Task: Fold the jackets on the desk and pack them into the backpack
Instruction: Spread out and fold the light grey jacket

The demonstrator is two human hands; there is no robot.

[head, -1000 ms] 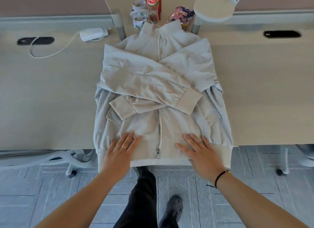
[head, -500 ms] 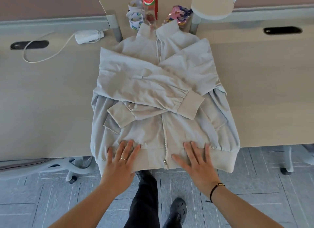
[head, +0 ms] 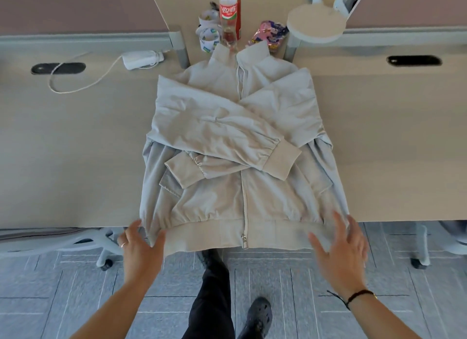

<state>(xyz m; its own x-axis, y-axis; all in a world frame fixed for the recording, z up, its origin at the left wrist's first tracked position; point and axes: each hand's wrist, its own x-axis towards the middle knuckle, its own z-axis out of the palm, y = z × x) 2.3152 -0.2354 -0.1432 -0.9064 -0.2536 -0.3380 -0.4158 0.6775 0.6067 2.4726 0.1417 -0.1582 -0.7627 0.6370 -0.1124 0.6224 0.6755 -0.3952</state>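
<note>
The head view looks down at a pale jacket [head: 240, 149] lying flat on the table [head: 75, 149], front up and zipped, with both sleeves crossed over its chest. Its bottom band [head: 227, 233] hangs a little over the near edge of the table. The left hand [head: 141, 247] is at the left corner of the band; its thumb lies on the cloth and its fingers go round the edge, so this grip looks pinched on the corner. The right hand [head: 341, 247] is at the right corner with its fingers spread and straight, so its grip is apart. No backpack shows here. The step looks like folding the bottom half up toward the collar [head: 240, 55]. To do it well, both hands should take hold of the two corners at the same height, lift together, and lay the band down near the collar so the sleeves stay tucked inside. Go slowly, because the bottle [head: 229, 15] and snack bag [head: 269, 34] stand just behind the collar.
</note>
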